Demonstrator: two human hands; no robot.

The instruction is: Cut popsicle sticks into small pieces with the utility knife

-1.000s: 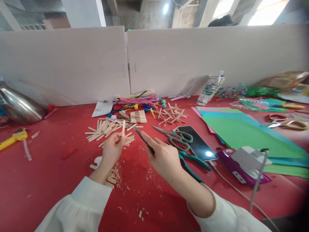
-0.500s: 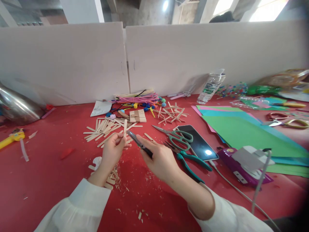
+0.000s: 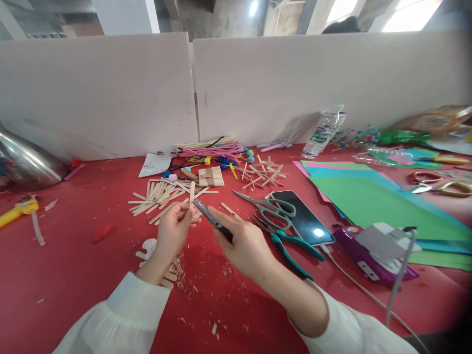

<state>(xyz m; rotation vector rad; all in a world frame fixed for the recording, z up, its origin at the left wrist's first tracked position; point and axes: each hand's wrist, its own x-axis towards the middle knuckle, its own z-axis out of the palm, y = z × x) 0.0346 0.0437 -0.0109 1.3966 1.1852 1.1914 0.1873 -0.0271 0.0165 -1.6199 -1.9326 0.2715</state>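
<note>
My left hand (image 3: 174, 227) is closed on a wooden craft stick (image 3: 192, 193), which stands nearly upright out of the fingers. My right hand (image 3: 244, 241) is wrapped round a utility knife (image 3: 214, 221). The knife's blade tip lies at the stick's right side, just above my left fingertips; whether it bites into the wood I cannot tell. Wood shavings (image 3: 178, 270) lie below my left wrist, with several craft sticks partly hidden by it. Beyond my left hand spreads a heap of loose craft sticks (image 3: 159, 196).
Right of my right hand lie green-handled scissors (image 3: 275, 214), teal-handled pliers (image 3: 291, 246) and a phone (image 3: 300, 219) on a charging cable. Further right are a purple power strip (image 3: 363, 258) and coloured paper (image 3: 376, 196). A water bottle (image 3: 322, 132) leans near the white partition (image 3: 295, 78).
Both hands, the stick and the knife keep almost the same places. The whole view has shifted very slightly.
</note>
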